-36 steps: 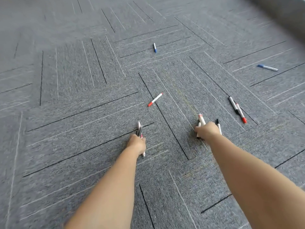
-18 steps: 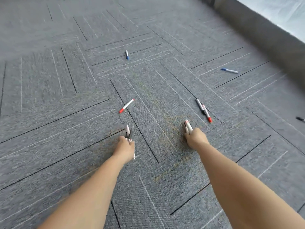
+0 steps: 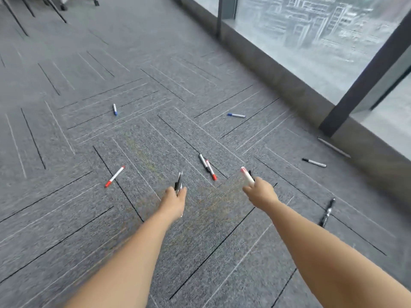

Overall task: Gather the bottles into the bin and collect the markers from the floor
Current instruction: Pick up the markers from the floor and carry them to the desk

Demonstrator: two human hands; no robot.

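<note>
Above grey carpet [image 3: 66,218] beside a window [image 3: 311,41], the left hand [image 3: 174,200] clamps dark markers [image 3: 178,184] pointing away; the right hand [image 3: 260,193] clamps a red-capped marker [image 3: 246,175] tilted up-left.

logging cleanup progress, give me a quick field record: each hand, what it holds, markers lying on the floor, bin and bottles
left hand: grips a few dark markers
right hand: grips a red-capped marker, with something dark behind it
loose on carpet: red marker; two blue markers; black marker beside red-tipped marker; two more black markers
bottles, bin: not in view
right side: window
</note>
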